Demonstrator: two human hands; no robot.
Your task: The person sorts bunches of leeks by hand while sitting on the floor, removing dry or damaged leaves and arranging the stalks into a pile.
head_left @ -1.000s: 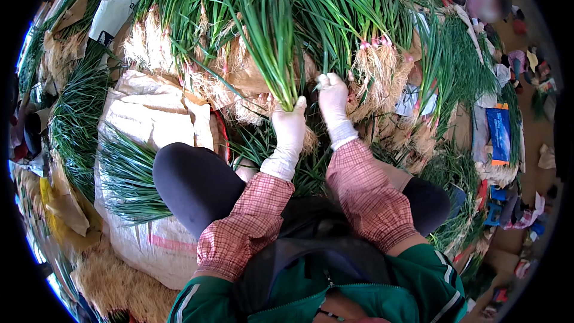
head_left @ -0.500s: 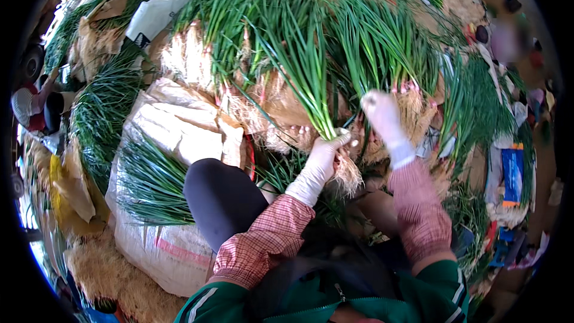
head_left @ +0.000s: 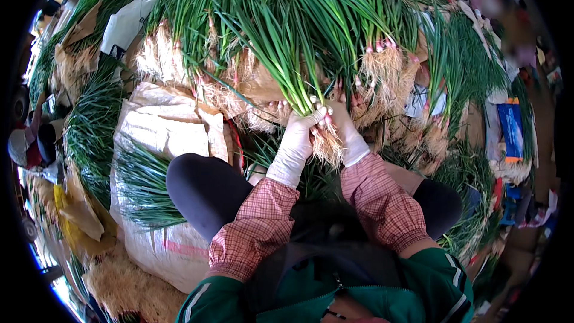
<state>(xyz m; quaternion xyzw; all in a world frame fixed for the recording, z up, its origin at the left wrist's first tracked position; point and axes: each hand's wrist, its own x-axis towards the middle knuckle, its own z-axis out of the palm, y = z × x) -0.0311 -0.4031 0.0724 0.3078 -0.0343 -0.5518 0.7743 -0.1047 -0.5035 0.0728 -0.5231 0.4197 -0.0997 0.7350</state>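
In my white-gloved left hand [head_left: 300,133] is a bunch of spring onions [head_left: 286,78], gripped just above the bulbs. Its green leaves spread up and away from me, and its pale roots [head_left: 327,147] hang between my hands. My right hand [head_left: 343,124], also gloved, is closed at the right side of the bunch's base, touching a stalk and the bulbs; some of its fingers are hidden. Beyond both hands lie piled spring onions [head_left: 382,42] with pinkish bulbs and tangled roots.
To my left, a pale woven sack [head_left: 158,122] bears a bundle of green leaves [head_left: 146,182]. My bent knee [head_left: 206,194] is beside it. More spring onions [head_left: 472,78] and a blue packet [head_left: 511,128] lie right. Another person [head_left: 30,143] is at far left.
My right hand has come down and left from above the pile to the bunch's base. My left hand still grips the bunch. The whole view has shifted slightly.
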